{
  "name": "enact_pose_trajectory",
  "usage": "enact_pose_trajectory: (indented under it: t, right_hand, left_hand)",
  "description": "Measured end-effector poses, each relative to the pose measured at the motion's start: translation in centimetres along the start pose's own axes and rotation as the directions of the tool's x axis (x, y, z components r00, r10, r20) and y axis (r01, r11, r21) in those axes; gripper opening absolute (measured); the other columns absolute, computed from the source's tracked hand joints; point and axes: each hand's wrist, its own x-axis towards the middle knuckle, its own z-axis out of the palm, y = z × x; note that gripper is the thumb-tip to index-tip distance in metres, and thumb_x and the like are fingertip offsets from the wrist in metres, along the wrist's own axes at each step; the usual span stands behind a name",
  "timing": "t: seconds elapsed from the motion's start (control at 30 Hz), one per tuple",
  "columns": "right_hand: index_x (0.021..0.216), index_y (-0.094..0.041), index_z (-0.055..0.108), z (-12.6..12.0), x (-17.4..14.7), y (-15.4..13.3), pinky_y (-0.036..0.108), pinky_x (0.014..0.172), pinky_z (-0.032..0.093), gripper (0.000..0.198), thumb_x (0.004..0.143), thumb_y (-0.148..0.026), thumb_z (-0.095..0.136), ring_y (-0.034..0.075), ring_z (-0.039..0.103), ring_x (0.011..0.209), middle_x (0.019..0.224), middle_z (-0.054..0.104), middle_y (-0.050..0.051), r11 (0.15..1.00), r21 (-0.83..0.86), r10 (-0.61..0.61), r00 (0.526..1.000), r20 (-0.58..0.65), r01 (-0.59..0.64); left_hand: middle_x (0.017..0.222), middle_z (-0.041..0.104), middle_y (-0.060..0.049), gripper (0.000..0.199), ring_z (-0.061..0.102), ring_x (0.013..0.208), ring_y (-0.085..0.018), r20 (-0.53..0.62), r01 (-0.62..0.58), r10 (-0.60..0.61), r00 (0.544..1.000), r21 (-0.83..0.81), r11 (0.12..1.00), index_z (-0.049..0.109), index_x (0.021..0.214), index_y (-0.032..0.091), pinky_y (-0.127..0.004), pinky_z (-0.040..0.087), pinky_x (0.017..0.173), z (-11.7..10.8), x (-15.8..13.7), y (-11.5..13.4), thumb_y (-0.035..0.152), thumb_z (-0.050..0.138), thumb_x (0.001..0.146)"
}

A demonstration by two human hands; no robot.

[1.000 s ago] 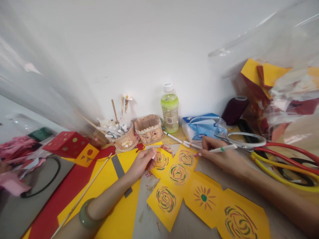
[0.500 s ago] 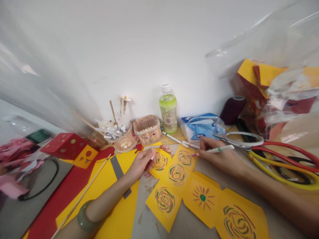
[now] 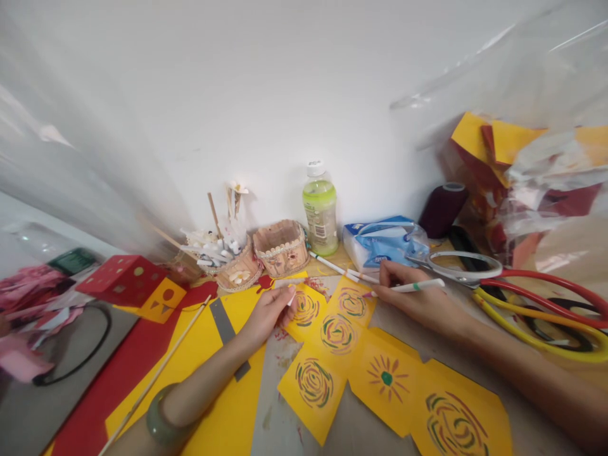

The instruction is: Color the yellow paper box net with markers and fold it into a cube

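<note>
Pinching a marker (image 3: 418,285) close to its pinkish tip, likely for finer control, the right hand (image 3: 403,292) sits nearer than the bottle (image 3: 320,215) and to its right. Before the bottle, the yellow paper cutout (image 3: 360,354) lies opened flat, drawn side up, presumably to keep its panels reachable. Left of it, nearer than the bottle, the left hand (image 3: 270,311) pinches a small white piece (image 3: 291,298), perhaps a cap, its fingers by the cutout's edge, probably steadying it.
</note>
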Motion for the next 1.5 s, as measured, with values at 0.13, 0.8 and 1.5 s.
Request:
enact_pose_trajectory:
  t: [0.13,0.8,1.5]
  right_hand:
    - [0.06,-0.021,0.031,-0.1,-0.03,-0.03,0.023,0.048,0.026,0.026,0.075,-0.023,0.051,0.011,0.034,0.054,0.056,0.036,-0.006,1.0,0.004,0.008,1.0,0.017,-0.008]
    - [0.06,-0.021,0.032,-0.29,0.03,0.29,0.024,0.048,0.025,0.025,0.076,-0.025,0.051,0.011,0.031,0.054,0.056,0.034,-0.006,0.999,0.046,0.018,0.999,0.043,-0.02]
    - [0.059,-0.022,0.03,-0.16,0.02,0.43,0.023,0.047,0.025,0.025,0.076,-0.023,0.048,0.01,0.032,0.052,0.054,0.034,-0.006,0.998,0.044,0.041,0.999,0.036,-0.042]
  left_hand:
    - [0.039,0.041,0.004,0.05,0.033,0.037,-0.006,0.004,-0.006,0.006,1.0,0.008,1.0,0.048,0.052,0.015,-0.02,0.023,0.039,0.03,0.02,0.19,0.061,0.052,0.071]
    - [0.038,0.041,0.005,0.049,0.034,0.036,-0.007,0.006,-0.011,0.011,1.0,0.002,1.0,0.048,0.052,0.016,-0.021,0.024,0.04,-0.07,0.02,0.01,0.06,0.052,0.072]
    - [0.038,0.041,0.005,0.05,0.033,0.036,-0.007,0.014,-0.027,0.026,1.0,0.024,0.999,0.048,0.051,0.016,-0.021,0.022,0.039,-0.13,0.11,0.02,0.061,0.05,0.073]
